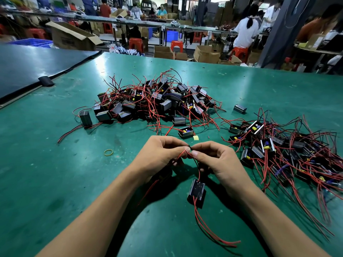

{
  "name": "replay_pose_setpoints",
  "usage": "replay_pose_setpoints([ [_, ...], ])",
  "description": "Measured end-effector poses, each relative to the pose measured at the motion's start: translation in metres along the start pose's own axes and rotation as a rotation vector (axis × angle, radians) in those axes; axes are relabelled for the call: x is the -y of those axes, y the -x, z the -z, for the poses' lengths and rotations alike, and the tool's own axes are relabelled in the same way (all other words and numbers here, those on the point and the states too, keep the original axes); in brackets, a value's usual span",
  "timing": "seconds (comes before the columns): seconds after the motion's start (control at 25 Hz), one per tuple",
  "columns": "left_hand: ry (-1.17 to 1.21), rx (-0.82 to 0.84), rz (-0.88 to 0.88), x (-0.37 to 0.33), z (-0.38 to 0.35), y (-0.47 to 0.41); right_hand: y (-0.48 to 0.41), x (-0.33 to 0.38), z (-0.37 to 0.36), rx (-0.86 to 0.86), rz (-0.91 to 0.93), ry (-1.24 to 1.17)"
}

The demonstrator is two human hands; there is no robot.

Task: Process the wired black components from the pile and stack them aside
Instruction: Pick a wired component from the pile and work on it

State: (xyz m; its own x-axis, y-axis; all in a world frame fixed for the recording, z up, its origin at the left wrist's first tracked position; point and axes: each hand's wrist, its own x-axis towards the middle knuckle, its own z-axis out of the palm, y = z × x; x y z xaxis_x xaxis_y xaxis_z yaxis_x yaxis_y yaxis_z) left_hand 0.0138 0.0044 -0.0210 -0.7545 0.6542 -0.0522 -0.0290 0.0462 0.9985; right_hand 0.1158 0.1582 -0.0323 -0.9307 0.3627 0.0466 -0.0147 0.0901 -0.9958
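— Both hands busy?
— Yep: left hand [159, 154] & right hand [217, 160] pinch the wire ends [189, 150], fingertips meeting. The black component [196, 192] is at 6 o'clock from the grip, long axis 12–6.
— And the stack [287, 154]?
— 3 o'clock, rt hand nearer; pile [157, 102] at 12.

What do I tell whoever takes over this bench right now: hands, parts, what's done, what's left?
Left hand and right hand: both pinch the wires of one component, which hangs below them.
Pile: mid-table, large.
Done, apparently: a loose heap on the right.
Left: finish this one, add it to the heap, then work through the pile.
A rubber band lies left of the hands.
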Motion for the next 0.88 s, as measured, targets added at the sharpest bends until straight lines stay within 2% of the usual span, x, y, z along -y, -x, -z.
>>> replay_pose_setpoints([
  [0.24,-0.095,-0.042,-0.089,-0.002,0.001,0.002,0.003,0.004,-0.002,0.003,0.068,0.075],
  [0.44,-0.226,-0.048,-0.205,-0.001,-0.002,0.003,0.001,0.009,-0.002,-0.099,0.193,0.218],
  [0.72,-0.337,-0.024,-0.250,0.003,-0.003,0.002,0.000,0.013,0.001,-0.070,0.216,0.327],
  [0.88,-0.347,-0.001,-0.219,0.002,-0.001,0.002,-0.002,0.013,0.001,-0.055,0.405,0.513],
])
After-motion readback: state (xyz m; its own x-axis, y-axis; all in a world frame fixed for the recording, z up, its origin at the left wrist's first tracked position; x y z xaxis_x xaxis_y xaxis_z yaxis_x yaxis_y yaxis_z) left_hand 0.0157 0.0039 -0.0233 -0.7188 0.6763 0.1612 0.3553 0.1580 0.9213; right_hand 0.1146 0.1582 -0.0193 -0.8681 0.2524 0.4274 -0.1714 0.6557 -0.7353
